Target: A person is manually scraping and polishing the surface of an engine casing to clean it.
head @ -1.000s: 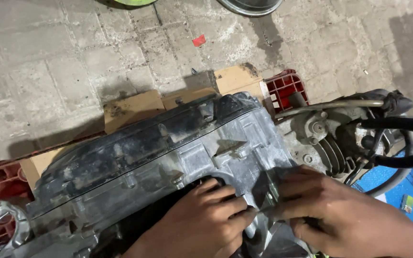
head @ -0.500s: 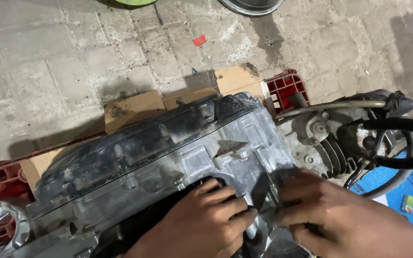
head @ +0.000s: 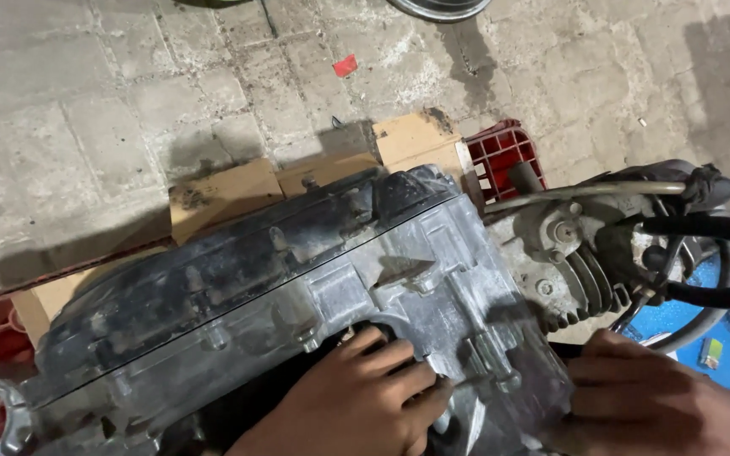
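A grimy grey metal engine case [head: 314, 287] lies across the lower middle of the head view. My left hand [head: 356, 401] rests on its near side, with bent fingers pressed against the casing beside a dark opening. My right hand [head: 652, 401] is at the lower right, against the case's right end. Its fingertips are curled, and what they hold, if anything, is hidden. A finned cylinder [head: 589, 279] with black hoses [head: 703, 228] sticks out on the right.
The engine sits on flattened cardboard [head: 221, 194] over a red plastic crate [head: 504, 152] on a stained paved floor. A blue sheet [head: 720, 355] lies at the right edge. A metal rim [head: 437, 7] shows at the top.
My right hand has drawn back to the right, away from my left hand. My left hand stays on the casing. The engine has not moved.
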